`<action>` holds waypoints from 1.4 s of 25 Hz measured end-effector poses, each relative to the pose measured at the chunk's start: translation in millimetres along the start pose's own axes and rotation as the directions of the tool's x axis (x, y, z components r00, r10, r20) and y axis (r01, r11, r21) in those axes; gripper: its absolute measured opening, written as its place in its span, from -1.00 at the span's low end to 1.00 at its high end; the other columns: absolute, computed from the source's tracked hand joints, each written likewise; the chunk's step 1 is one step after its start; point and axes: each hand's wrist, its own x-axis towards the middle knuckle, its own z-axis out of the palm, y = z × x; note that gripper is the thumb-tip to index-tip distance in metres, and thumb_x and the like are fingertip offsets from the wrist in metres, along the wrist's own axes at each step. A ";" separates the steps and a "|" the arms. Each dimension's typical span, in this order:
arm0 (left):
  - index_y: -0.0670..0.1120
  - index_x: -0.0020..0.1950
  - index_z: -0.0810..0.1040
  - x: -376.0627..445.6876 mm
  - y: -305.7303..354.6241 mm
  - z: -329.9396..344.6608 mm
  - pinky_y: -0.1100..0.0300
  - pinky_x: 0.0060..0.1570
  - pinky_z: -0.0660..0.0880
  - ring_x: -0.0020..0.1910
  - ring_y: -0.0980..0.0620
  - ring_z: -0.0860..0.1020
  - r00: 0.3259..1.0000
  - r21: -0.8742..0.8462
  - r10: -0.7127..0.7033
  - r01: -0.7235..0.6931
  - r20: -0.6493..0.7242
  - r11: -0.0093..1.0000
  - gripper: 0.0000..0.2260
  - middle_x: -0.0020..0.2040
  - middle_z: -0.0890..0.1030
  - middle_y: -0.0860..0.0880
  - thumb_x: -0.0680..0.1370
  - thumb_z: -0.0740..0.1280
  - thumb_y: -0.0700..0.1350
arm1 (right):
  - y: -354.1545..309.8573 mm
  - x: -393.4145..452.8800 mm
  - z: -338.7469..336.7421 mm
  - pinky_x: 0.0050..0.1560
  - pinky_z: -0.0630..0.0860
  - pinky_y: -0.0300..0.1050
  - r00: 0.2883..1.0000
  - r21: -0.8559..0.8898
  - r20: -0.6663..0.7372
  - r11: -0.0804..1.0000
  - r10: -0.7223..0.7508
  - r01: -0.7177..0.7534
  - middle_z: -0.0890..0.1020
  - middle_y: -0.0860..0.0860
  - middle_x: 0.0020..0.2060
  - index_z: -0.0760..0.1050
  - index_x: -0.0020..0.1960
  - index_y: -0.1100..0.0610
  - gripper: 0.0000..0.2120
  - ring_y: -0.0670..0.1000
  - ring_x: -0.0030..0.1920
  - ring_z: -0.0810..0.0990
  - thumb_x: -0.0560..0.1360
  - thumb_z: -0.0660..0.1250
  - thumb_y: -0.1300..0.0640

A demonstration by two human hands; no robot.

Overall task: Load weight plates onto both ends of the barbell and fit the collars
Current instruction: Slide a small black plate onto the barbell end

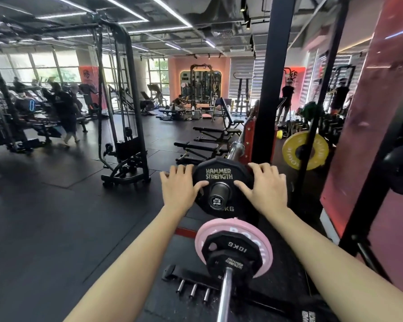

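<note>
Black Hammer Strength plate on barbell sleeve, gold lettering.

A single head-worn camera is looking forward and down along the person's outstretched arms, wide-angle and bending the edges. The left hand and right hand are sitting close at mid-frame; beyond their fingertips the gym floor is stretching far away.
</note>
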 end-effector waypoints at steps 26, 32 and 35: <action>-0.08 0.30 0.47 235.6 61.7 200.0 -0.14 0.13 0.39 0.18 -0.13 0.49 0.994 -0.197 0.109 -0.105 0.012 0.975 -0.19 0.17 0.57 -0.07 0.41 0.03 0.55 | 77.8 168.6 182.0 0.13 0.41 0.06 0.941 -0.292 0.096 0.913 0.325 -0.285 0.54 0.03 0.17 0.41 0.33 -0.02 -0.34 0.10 0.21 0.44 0.45 0.09 -0.45; -0.08 0.30 0.46 266.4 69.4 233.5 -0.13 0.11 0.37 0.17 -0.13 0.51 0.994 -0.232 0.104 -0.092 0.042 0.968 -0.16 0.16 0.59 -0.08 0.39 -0.03 0.56 | 82.0 197.9 204.5 0.16 0.40 0.07 0.922 -0.329 0.095 0.886 0.375 -0.326 0.50 0.06 0.20 0.38 0.36 0.00 -0.34 0.12 0.23 0.42 0.47 0.09 -0.43; -0.09 0.29 0.48 268.8 69.2 240.0 -0.12 0.08 0.38 0.13 -0.15 0.54 0.993 -0.205 0.105 -0.093 0.050 0.974 -0.11 0.12 0.61 -0.10 0.38 -0.14 0.56 | 85.8 201.8 203.9 0.15 0.41 0.07 0.915 -0.346 0.098 0.875 0.391 -0.337 0.49 0.07 0.22 0.39 0.35 0.00 -0.29 0.14 0.24 0.42 0.45 0.04 -0.48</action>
